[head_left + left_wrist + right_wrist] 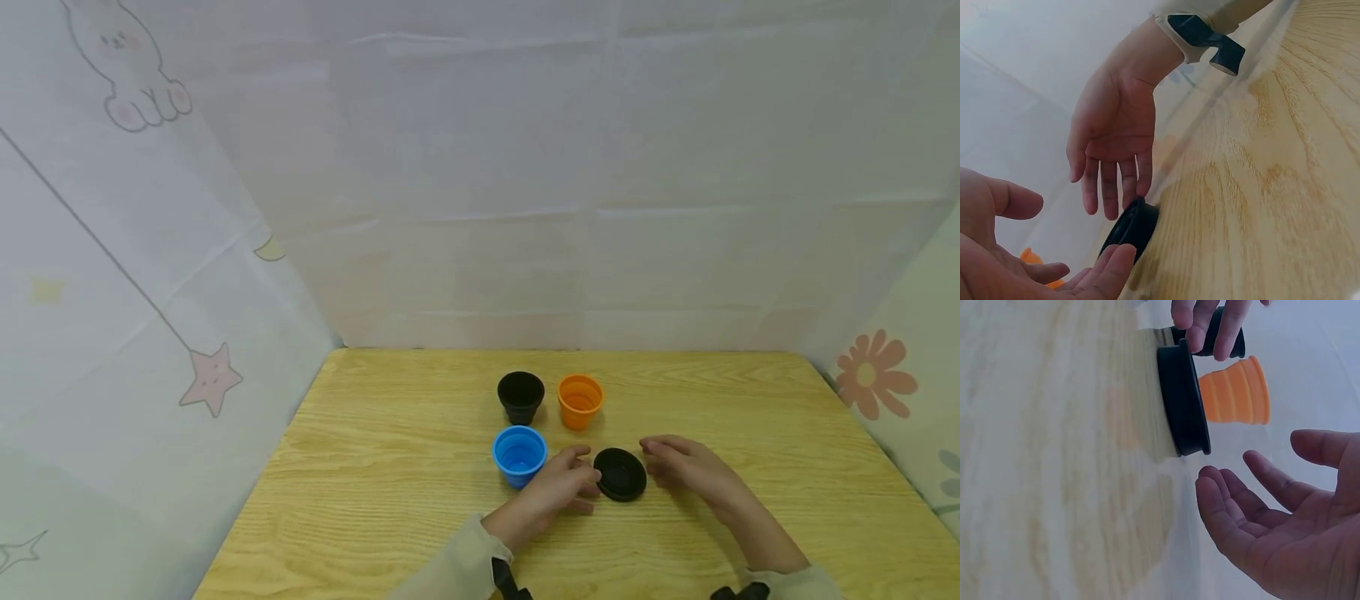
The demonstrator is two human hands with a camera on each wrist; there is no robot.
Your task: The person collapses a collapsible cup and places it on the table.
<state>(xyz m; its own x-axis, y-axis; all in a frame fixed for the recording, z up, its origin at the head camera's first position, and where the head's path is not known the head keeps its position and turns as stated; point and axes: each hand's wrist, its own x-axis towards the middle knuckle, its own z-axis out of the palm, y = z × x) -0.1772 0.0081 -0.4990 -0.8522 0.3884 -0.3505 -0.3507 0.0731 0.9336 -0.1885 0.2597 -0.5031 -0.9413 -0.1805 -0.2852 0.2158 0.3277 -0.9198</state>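
A flat black collapsed cup [620,475] lies on the wooden table between the two hands. My left hand [558,486] is on its left side, fingers loosely extended with the tips right at the rim. On the other side my right hand [690,471] hovers close to the edge, fingers relaxed and slightly bent, palm facing inward. In the right wrist view a small gap shows between the right fingertips [1207,481] and the collapsed cup [1184,400]. Neither hand grips anything. Just left of the left hand stands an upright blue cup [519,456], its lower right side near the wrist.
Behind the collapsed cup an orange ribbed cup [580,401] stands upright, with a tall black cup [521,397] to its left. The wooden table [375,483] meets a pale cloth backdrop [525,208] at its far edge, and printed cloth hangs on both sides.
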